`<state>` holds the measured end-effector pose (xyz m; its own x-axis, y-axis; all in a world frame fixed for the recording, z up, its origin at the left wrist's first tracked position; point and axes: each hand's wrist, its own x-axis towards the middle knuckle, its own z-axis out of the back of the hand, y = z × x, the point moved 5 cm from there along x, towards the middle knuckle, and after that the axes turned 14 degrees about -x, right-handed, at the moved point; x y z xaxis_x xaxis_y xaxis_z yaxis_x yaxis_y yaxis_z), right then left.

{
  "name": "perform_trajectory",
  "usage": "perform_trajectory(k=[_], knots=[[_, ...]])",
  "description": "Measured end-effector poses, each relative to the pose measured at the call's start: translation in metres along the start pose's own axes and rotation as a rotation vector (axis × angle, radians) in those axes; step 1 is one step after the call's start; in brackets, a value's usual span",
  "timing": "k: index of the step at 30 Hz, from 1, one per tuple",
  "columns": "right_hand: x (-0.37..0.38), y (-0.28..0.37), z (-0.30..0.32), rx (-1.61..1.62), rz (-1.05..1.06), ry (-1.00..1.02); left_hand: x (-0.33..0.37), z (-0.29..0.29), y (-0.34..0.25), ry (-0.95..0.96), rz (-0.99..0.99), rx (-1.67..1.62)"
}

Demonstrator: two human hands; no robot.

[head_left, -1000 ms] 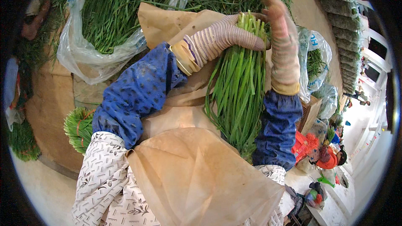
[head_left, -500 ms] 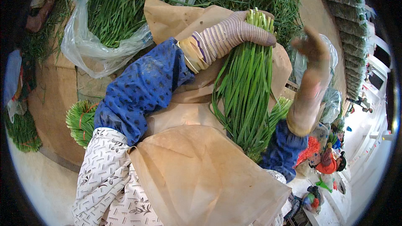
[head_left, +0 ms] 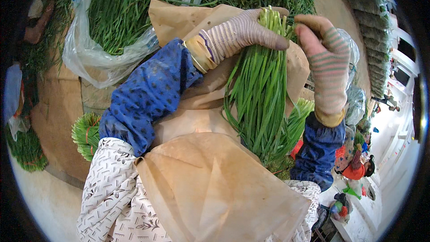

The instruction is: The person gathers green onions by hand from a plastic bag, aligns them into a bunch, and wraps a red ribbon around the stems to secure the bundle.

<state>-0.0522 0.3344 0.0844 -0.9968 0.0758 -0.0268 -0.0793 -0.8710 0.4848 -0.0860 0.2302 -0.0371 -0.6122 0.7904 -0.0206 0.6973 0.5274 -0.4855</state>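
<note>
My left hand point(head_left: 251, 30), in a striped knit glove, is wrapped around a bunch of garlic chives point(head_left: 264, 94) just below its pale cut ends. The long green leaves hang down toward my lap. At the right of those ends is my right hand point(head_left: 327, 54), also in a striped glove, its thumb and finger bent together in a pinch. The fingertips are close beside the outermost stalks. Whether a stalk is between them is too small to tell. A brown apron point(head_left: 219, 183) covers my lap.
Loose green chives point(head_left: 130, 9) are heaped ahead, with clear plastic sheeting point(head_left: 107, 69) along them. Tied bunches stand at the left point(head_left: 86, 135) and far left point(head_left: 29, 148). Another bunch point(head_left: 302, 112) lies under my right forearm. At the far right, a person in red point(head_left: 354, 170) is bent over.
My right hand has come in leftward to the stalk ends, its fingers now bent together after a blurred, raised pose. My left hand and the bunch have shifted slightly left.
</note>
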Motion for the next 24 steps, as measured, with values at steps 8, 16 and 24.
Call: perform_trajectory(k=[8,16,24], knots=[[0.069,-0.016,-0.002,-0.049,0.382,-0.232,0.008,0.001,0.013,-0.042,0.032,-0.098],[0.071,-0.039,-0.036,0.245,0.125,-0.046,0.003,0.012,0.008,-0.09,-0.004,-0.04],[0.028,-0.011,-0.052,0.353,0.263,0.105,-0.004,-0.004,-0.006,-0.041,0.06,0.094]])
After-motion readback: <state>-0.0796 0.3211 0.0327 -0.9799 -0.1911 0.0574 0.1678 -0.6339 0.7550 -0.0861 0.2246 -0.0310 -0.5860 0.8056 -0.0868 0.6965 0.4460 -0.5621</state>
